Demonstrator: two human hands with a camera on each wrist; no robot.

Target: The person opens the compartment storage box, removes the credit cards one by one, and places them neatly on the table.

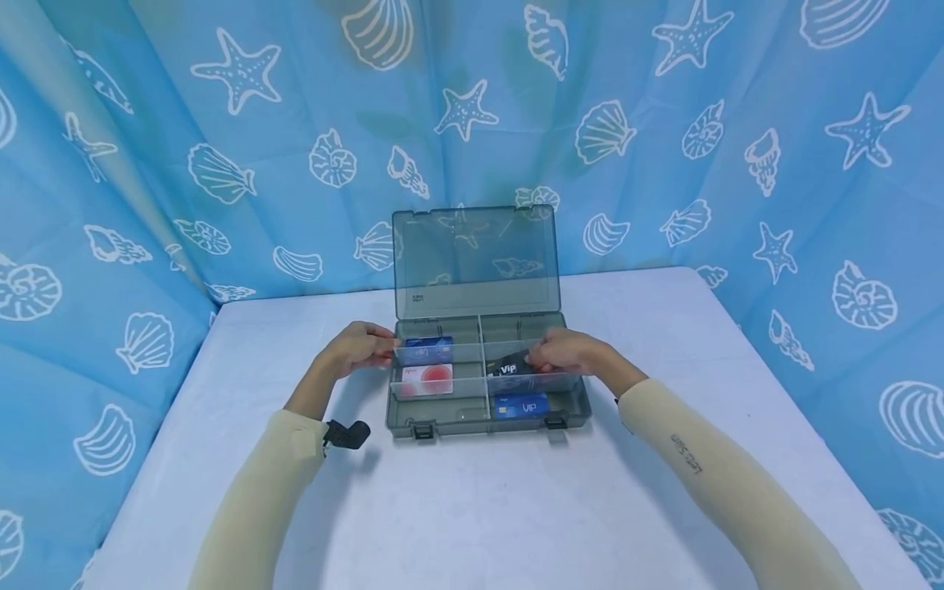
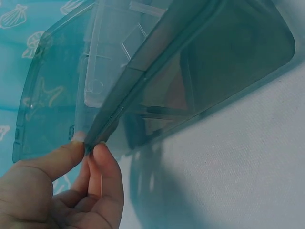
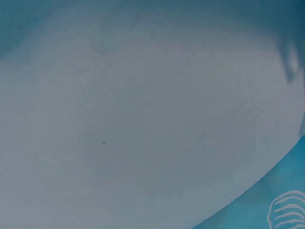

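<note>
The table (image 1: 479, 508) fills the lower half of the head view, with a shell-print curtain (image 1: 147, 147) behind it. At frame centre sits the box (image 1: 487, 414), its tinted lid (image 1: 475, 258) propped upright at the back so that all compartments are open to you from above. Clear dividers (image 1: 442, 354) split the tray into cells, one card to a cell.

Your left hand (image 1: 356, 346) is at the box's left edge. In the left wrist view its thumb and fingertips (image 2: 106, 157) pinch the thin rim (image 2: 143, 86) there, which steadies the box. Your right hand (image 1: 568, 352) is at the right-centre cell, fingers curled and pinching the black card (image 1: 509, 365) by its right end, tilted over that cell. The right wrist view shows only table surface.

Readable text: "VIP" on the black card and on the blue card (image 1: 522, 405) in the lower right cell. The print on the red-and-white card (image 1: 426, 378) and the upper-left blue card (image 1: 428, 348) is too small to read.
</note>
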